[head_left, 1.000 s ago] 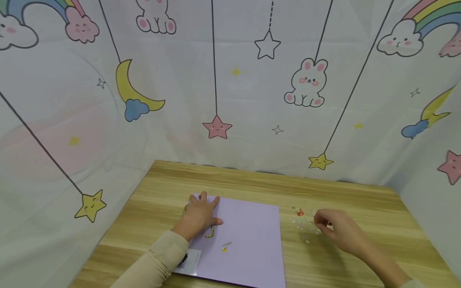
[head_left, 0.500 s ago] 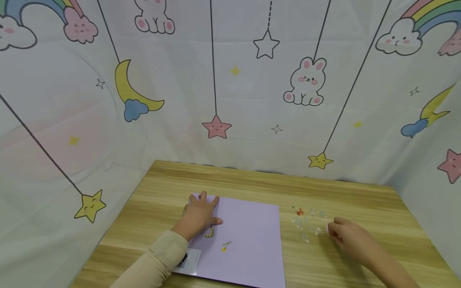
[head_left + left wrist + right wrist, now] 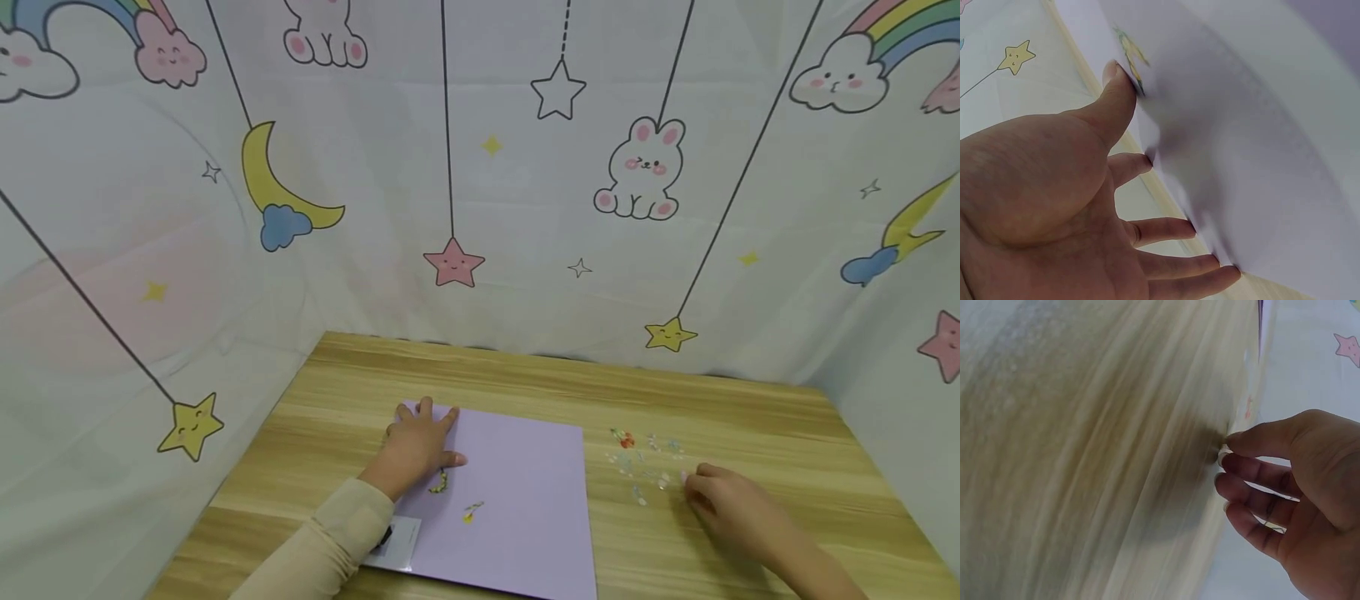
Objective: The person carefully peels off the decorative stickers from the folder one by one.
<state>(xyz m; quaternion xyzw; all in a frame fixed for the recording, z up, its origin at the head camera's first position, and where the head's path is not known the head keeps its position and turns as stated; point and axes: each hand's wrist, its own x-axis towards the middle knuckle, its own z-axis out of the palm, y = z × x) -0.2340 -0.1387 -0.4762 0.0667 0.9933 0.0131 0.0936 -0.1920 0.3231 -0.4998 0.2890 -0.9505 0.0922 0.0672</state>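
A flat purple board (image 3: 517, 500) lies on the table with my left hand (image 3: 415, 446) pressing its upper left part, fingers spread. In the left wrist view, that hand's fingertips (image 3: 1175, 228) meet the board's surface. Two small printed pieces are on the board: a curved yellow-green one (image 3: 439, 482) by the thumb and a yellow flower-like one (image 3: 469, 517). To the right, my right hand (image 3: 731, 504) is low over the wood, thumb and forefinger together on a tiny pale piece (image 3: 1225, 449), mostly hidden by the fingers. Its kind does not show.
Several small, clear-looking pieces (image 3: 639, 477) lie scattered between the board and my right hand, one with red and green (image 3: 625, 438) on it. A clear packet (image 3: 403, 542) sits at the board's lower left corner. A printed white curtain (image 3: 517, 192) borders the wooden table (image 3: 787, 425).
My right hand has moved a little right and toward me, away from the scattered pieces, uncovering some of them. The left hand stays in place on the board.
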